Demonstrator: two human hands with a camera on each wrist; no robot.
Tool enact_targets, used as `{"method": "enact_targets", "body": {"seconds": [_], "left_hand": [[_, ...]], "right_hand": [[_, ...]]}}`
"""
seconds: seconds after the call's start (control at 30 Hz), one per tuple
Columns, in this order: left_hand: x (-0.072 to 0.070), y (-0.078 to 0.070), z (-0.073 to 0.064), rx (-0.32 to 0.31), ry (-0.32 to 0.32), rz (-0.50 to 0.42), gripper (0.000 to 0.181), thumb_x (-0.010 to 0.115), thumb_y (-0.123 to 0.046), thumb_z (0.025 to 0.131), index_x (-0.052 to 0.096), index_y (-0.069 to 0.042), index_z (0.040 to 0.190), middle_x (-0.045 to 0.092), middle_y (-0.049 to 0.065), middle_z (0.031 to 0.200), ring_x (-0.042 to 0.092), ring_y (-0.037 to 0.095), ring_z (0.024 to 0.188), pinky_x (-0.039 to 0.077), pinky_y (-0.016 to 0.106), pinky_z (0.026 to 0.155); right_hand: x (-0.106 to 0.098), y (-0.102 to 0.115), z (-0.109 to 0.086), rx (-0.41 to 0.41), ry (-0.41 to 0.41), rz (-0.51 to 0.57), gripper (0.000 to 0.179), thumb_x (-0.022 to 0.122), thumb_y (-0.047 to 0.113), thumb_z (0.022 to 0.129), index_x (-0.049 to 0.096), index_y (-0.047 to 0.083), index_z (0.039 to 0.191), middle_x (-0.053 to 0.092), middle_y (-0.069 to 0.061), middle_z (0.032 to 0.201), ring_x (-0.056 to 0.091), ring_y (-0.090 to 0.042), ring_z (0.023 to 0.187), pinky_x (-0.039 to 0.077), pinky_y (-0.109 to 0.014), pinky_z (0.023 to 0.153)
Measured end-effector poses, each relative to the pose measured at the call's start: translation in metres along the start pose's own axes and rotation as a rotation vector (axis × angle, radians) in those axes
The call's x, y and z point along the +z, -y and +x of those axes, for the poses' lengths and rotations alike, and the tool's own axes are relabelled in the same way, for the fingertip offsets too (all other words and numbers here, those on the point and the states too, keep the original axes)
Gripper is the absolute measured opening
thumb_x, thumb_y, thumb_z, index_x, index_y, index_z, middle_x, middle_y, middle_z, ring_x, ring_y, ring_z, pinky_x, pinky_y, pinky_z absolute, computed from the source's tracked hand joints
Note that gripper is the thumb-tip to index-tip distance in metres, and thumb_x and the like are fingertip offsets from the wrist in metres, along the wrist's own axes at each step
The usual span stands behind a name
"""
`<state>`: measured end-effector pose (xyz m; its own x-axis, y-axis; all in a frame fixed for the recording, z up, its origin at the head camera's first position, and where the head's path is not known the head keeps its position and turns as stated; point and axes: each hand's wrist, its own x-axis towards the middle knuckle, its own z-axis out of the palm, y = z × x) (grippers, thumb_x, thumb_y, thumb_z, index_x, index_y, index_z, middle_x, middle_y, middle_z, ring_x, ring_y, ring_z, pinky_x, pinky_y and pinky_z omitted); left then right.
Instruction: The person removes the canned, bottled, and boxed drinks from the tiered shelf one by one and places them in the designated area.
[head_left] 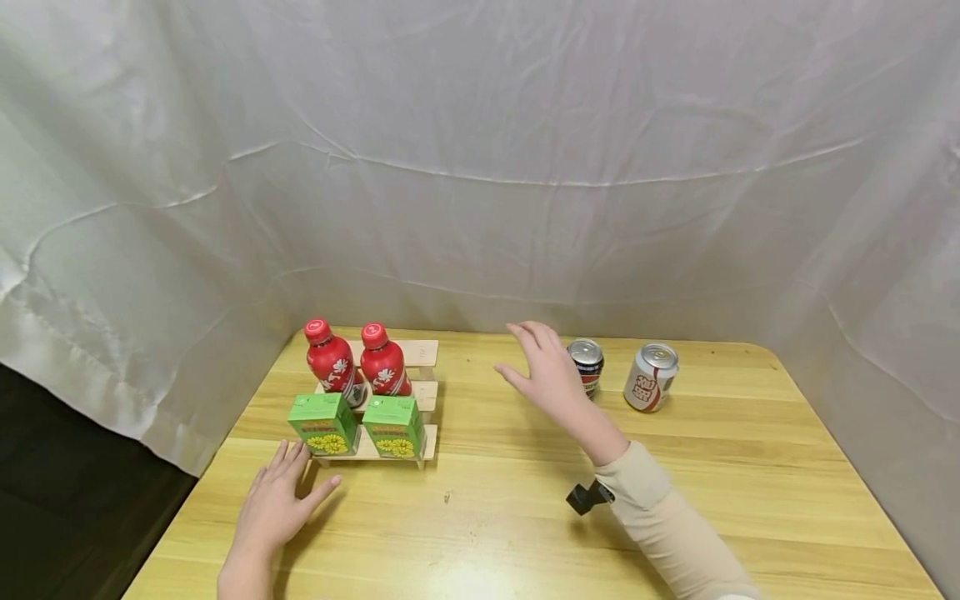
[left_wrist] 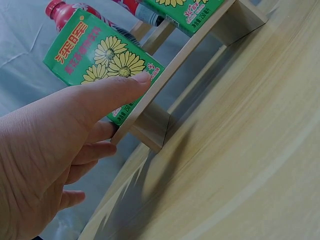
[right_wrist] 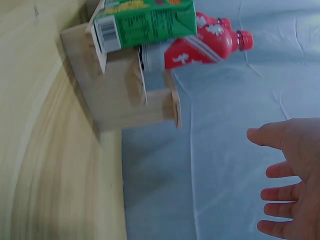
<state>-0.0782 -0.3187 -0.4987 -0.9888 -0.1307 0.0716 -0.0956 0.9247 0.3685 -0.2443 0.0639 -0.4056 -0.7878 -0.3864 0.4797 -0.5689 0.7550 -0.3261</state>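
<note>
My left hand [head_left: 273,504] is beside the front left corner of a stepped wooden rack [head_left: 430,442], fingers spread and holding nothing. On the rack's lowest step stand two green drink cartons, a left one [head_left: 324,425] and a right one [head_left: 395,427]. Behind them, a step higher, are two red bottles, one at left [head_left: 331,360] and one at right [head_left: 384,363]. My right hand [head_left: 551,371] reaches over the table between rack and cans, its fingers apart and empty. A dark can [head_left: 587,358] is partly hidden behind that hand.
Right of the dark can stands a white and red can [head_left: 651,379]. The wooden table [head_left: 480,525] is bordered by a pale hanging cloth [head_left: 540,225] at the back and sides. Black cloth [head_left: 75,483] hangs at the lower left. A small black device [head_left: 588,497] is at the right wrist.
</note>
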Motion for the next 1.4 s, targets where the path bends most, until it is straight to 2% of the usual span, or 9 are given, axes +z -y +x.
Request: {"method": "enact_targets", "body": {"seconds": [0.4, 0.7, 0.87, 1.03, 1.27, 1.4], "left_hand": [[-0.001, -0.002, 0.001, -0.004, 0.002, -0.003, 0.092, 0.056, -0.063, 0.088, 0.039, 0.007, 0.145, 0.030, 0.028, 0.155, 0.023, 0.048, 0.144, 0.017, 0.069, 0.114], [-0.002, -0.003, 0.001, -0.010, 0.011, -0.003, 0.092, 0.057, -0.062, 0.088, 0.038, 0.007, 0.145, 0.029, 0.028, 0.155, 0.022, 0.048, 0.145, 0.017, 0.069, 0.114], [-0.003, -0.003, 0.000, -0.012, 0.012, -0.002, 0.093, 0.056, -0.064, 0.088, 0.038, 0.007, 0.145, 0.029, 0.028, 0.155, 0.022, 0.048, 0.145, 0.016, 0.069, 0.114], [-0.003, -0.003, -0.001, -0.010, 0.012, -0.004, 0.092, 0.057, -0.063, 0.088, 0.038, 0.007, 0.145, 0.030, 0.029, 0.154, 0.023, 0.049, 0.144, 0.017, 0.069, 0.114], [-0.002, -0.002, -0.001, -0.011, 0.011, -0.004, 0.092, 0.057, -0.063, 0.088, 0.038, 0.006, 0.145, 0.030, 0.029, 0.154, 0.023, 0.049, 0.144, 0.017, 0.070, 0.114], [-0.001, -0.002, 0.000, -0.013, 0.013, -0.003, 0.092, 0.056, -0.064, 0.088, 0.038, 0.005, 0.146, 0.031, 0.028, 0.154, 0.023, 0.048, 0.145, 0.017, 0.070, 0.114]], "right_hand": [[0.016, 0.039, 0.009, -0.055, 0.009, 0.096, 0.067, 0.071, 0.042, 0.087, 0.049, 0.010, 0.141, 0.054, -0.012, 0.136, 0.048, -0.029, 0.130, 0.041, -0.046, 0.113], [0.031, 0.064, 0.016, -0.067, 0.004, 0.196, 0.068, 0.070, 0.044, 0.087, 0.048, 0.011, 0.142, 0.053, -0.011, 0.138, 0.048, -0.027, 0.131, 0.040, -0.045, 0.114], [0.039, 0.079, 0.022, -0.061, 0.009, 0.257, 0.067, 0.071, 0.043, 0.087, 0.049, 0.011, 0.141, 0.053, -0.010, 0.139, 0.048, -0.026, 0.131, 0.041, -0.045, 0.113], [0.046, 0.093, 0.028, -0.037, 0.055, 0.300, 0.068, 0.070, 0.046, 0.086, 0.048, 0.013, 0.142, 0.051, -0.010, 0.141, 0.046, -0.025, 0.133, 0.041, -0.044, 0.113], [0.057, 0.112, 0.035, -0.033, 0.118, 0.270, 0.070, 0.069, 0.051, 0.086, 0.048, 0.015, 0.142, 0.049, -0.007, 0.144, 0.045, -0.024, 0.135, 0.043, -0.046, 0.111], [0.063, 0.121, 0.038, -0.043, 0.135, 0.246, 0.072, 0.069, 0.053, 0.085, 0.048, 0.017, 0.142, 0.050, -0.003, 0.143, 0.045, -0.020, 0.134, 0.046, -0.043, 0.109]]}}
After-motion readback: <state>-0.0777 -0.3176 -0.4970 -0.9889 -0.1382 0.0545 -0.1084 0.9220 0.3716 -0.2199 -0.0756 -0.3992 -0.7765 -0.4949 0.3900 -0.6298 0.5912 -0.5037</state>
